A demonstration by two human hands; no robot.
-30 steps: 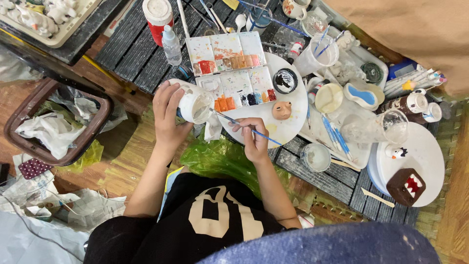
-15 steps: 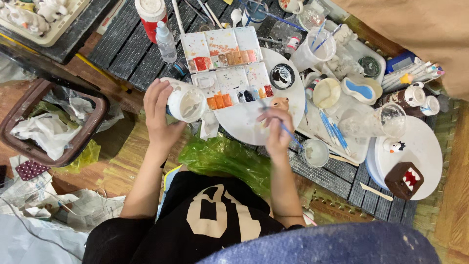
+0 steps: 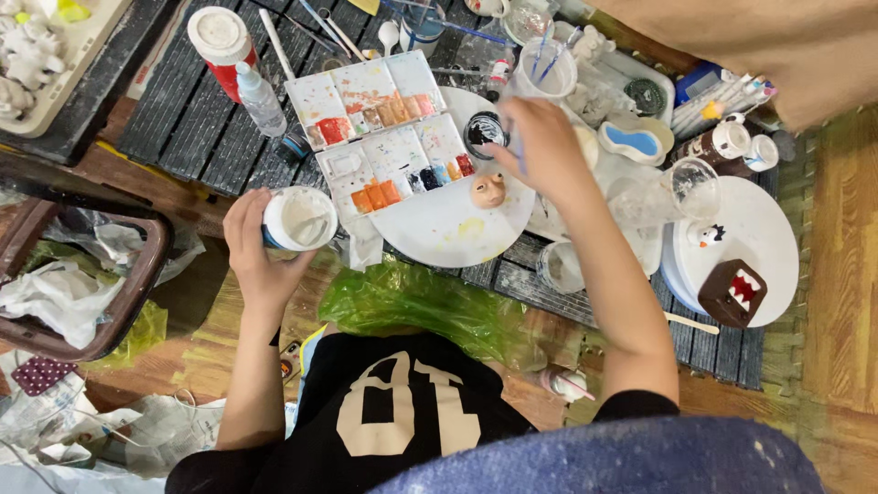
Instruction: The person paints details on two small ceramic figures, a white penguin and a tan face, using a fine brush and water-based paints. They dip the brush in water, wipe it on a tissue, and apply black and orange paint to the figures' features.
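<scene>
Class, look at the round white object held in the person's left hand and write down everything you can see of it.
The white object is a small round piece, like a cup or pot seen from above, with a smooth, pale, unglazed-looking surface and a slightly greyish hollow inside. A touch of blue shows at its left edge. The left hand holds it, fingers wrapped around its left and lower sides, above the edge of the dark slatted table. It sits just left of the paint palette; whether they touch is unclear.
</scene>
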